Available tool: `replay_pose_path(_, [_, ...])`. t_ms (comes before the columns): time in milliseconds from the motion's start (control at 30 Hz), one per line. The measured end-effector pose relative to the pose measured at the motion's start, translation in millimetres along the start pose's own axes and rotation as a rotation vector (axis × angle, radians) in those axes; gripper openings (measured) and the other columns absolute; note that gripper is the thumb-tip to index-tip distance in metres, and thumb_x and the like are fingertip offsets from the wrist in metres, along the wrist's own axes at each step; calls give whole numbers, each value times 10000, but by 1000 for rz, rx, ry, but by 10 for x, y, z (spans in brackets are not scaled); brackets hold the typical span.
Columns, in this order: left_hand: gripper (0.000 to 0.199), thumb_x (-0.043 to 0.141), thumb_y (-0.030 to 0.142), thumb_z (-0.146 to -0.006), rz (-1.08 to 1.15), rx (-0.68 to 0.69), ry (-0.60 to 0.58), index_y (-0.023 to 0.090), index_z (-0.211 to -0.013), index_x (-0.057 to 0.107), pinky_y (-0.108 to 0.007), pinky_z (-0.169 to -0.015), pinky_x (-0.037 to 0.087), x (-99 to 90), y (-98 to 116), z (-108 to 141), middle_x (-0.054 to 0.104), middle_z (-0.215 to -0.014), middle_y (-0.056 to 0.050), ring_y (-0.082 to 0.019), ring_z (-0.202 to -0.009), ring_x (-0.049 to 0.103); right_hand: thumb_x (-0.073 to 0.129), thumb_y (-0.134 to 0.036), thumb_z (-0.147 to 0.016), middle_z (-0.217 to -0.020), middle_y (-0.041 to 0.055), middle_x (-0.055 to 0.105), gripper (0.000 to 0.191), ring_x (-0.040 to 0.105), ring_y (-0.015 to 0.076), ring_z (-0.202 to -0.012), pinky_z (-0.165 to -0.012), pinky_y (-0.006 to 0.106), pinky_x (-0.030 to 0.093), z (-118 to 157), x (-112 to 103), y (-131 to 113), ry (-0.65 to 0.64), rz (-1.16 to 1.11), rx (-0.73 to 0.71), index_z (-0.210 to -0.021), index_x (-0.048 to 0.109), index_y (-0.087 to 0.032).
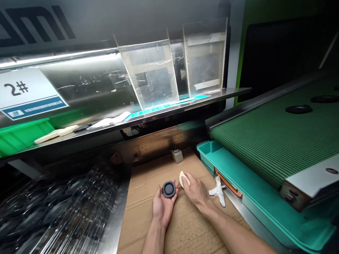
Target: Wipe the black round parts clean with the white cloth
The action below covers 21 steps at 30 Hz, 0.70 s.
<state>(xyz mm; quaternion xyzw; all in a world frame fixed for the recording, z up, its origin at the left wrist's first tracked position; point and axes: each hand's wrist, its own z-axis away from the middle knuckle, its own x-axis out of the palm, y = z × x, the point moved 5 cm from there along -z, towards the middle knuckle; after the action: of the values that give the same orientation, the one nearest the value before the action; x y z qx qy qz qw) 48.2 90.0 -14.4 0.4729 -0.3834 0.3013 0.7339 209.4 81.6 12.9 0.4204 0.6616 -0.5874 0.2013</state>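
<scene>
Left hand (162,207): palm up above the cardboard sheet (182,229), fingers curled and slightly apart, cradling a black round rubber disc (168,189) with a recessed centre, face up. Right hand (194,189): palm down, fingers together, closed over a cream oval pad (184,179) (material not clear from this view). The pad sits just beside the disc; a narrow gap shows between them, and the two hands are close together.

Surroundings: a crumpled white cloth (218,190) lies on the cardboard right of the right hand, near a teal plastic tray (212,152). A small square bottle (177,156) stands at the far edge of the cardboard. To the right, a green ribbed conveyor belt (265,141) carries black rings (298,109). Ahead, a steel shelf (185,106) holds clear acrylic dividers (149,77), and a white "2#" label (26,93) is fixed at left.
</scene>
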Motion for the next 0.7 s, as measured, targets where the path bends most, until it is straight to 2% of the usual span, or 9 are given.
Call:
replay_pose_path(100, [344, 478, 304, -913, 85, -52, -68, 78, -1154, 576, -528, -971, 431, 62, -5, 45, 428, -1383, -225, -398, -1296, 379, 301, -504, -951, -950, 48, 684, 418, 650, 238, -873, -672, 303, 388, -3, 29, 7, -12, -23, 8, -1245, 539, -324])
replay_pose_path(300, [315, 492, 224, -890, 146, -110, -80, 91, -1166, 562, -510, -955, 438, 109, 13, 97, 405, -1402, -218, -397, -1302, 373, 319, -522, -941, -962, 42, 684, 408, 647, 250, -890, -688, 313, 400, -4, 44, 25, -18, -48, 31, -1225, 546, -337])
replay_pose_path(500, [301, 542, 249, -882, 67, -71, -52, 80, -1129, 576, -394, -873, 496, 51, 65, 61, 430, -1389, -199, -362, -1237, 463, 335, -524, -936, -970, 50, 683, 422, 646, 243, -896, -699, 310, 425, 2, 16, 15, -10, -95, 32, -1213, 571, -309])
replay_pose_path(567, [305, 547, 256, -884, 36, -32, -16, 99, -1144, 573, -389, -849, 507, 25, 44, 41, 474, -1350, -188, -331, -1180, 520, 348, -517, -939, -1017, 40, 677, 425, 643, 216, -925, -730, 284, 441, 42, 2, -62, 9, -195, -9, -1232, 562, -296])
replay_pose_path(633, [315, 542, 247, -891, 20, 2, 12, 125, -1181, 566, -382, -884, 501, 14, -2, 27, 512, -1314, -164, -276, -1141, 554, 368, -489, -943, -1079, 22, 663, 418, 638, 183, -955, -770, 248, 450, 105, 19, -197, -7, -289, -129, -1273, 534, -294])
replay_pose_path(700, [336, 542, 238, -895, 3, 13, 13, 133, -1213, 558, -359, -958, 471, 23, -56, 24, 526, -1300, -146, -225, -1143, 554, 383, -454, -944, -1119, 7, 650, 419, 637, 177, -969, -802, 244, 452, 163, 64, -317, -48, -274, -259, -1321, 500, -315])
